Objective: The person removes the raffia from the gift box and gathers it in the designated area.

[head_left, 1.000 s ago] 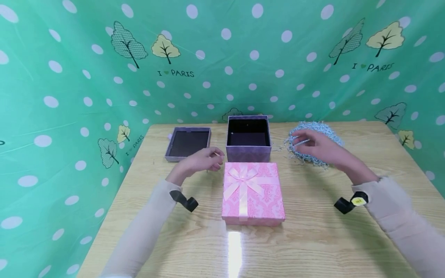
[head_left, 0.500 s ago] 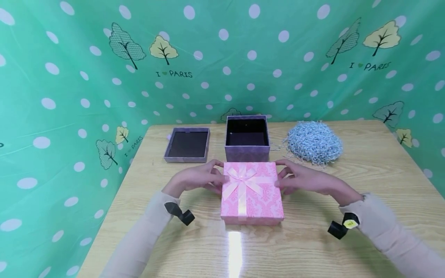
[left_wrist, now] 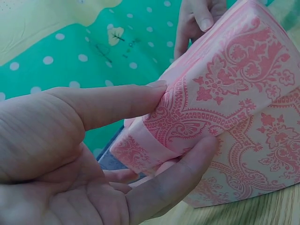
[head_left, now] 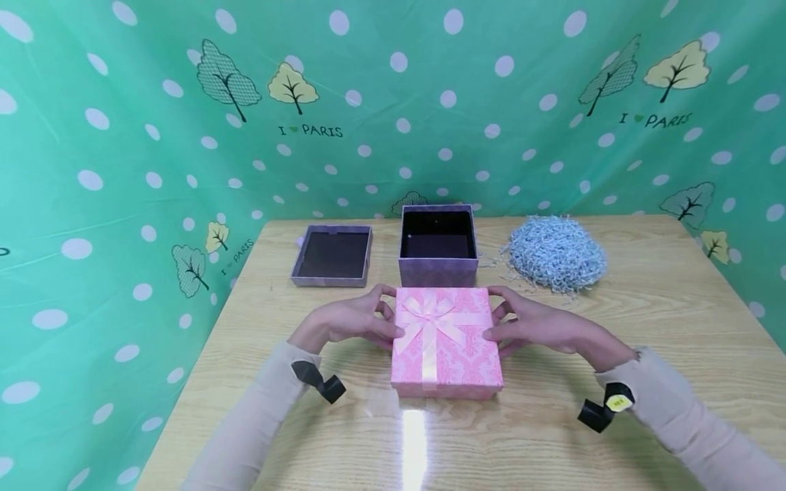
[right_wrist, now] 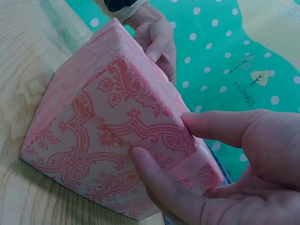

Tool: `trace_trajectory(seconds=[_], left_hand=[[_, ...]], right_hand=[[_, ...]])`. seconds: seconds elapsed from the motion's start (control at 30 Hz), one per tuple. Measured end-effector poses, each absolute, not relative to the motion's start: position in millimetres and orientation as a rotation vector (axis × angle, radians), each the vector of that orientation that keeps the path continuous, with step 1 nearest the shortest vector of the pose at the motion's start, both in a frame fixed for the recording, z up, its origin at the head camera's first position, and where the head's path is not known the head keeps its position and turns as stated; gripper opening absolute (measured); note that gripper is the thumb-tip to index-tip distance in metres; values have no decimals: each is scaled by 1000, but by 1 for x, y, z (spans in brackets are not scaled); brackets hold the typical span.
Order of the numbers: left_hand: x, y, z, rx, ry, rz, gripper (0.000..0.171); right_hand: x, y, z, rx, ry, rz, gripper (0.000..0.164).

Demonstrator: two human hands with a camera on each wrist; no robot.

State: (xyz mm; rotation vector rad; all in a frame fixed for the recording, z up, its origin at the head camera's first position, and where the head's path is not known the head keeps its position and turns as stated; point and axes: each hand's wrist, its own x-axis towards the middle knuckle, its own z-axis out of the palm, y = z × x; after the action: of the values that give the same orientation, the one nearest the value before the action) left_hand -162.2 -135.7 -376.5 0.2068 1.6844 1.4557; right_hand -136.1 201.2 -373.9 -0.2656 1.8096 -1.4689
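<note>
A pink patterned gift box point(head_left: 451, 358) with a pale ribbon bow point(head_left: 430, 319) on its lid sits on the table in the middle of the head view. My left hand point(head_left: 356, 319) holds its left side, thumb on the lid's top edge and fingers along the side wall. On the opposite side my right hand point(head_left: 540, 324) grips the box in the same way. The left wrist view has the box's side wall point(left_wrist: 234, 93) close by, fingertips pressed to it. In the right wrist view, thumb and index finger lie against the other wall point(right_wrist: 108, 117).
Behind the pink box stands an uncovered purple box point(head_left: 439, 271) with a dark inside. Its lid point(head_left: 334, 254) lies upturned to the left. A heap of light blue shredded paper point(head_left: 555, 252) rests at the back right. A green dotted curtain point(head_left: 430, 157) hangs behind the table point(head_left: 522, 443).
Both hands have come in to the sides of the pink gift box and taken hold of it. The right hand came from over the shredded paper. The box has not visibly moved.
</note>
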Motion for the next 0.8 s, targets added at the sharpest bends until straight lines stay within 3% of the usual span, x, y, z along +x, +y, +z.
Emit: trace_trajectory(seconds=[0.8], left_hand=[[-162, -136, -362, 238, 1684, 1447, 76]], right_hand=[[-135, 202, -364, -287, 1838, -1465, 87]])
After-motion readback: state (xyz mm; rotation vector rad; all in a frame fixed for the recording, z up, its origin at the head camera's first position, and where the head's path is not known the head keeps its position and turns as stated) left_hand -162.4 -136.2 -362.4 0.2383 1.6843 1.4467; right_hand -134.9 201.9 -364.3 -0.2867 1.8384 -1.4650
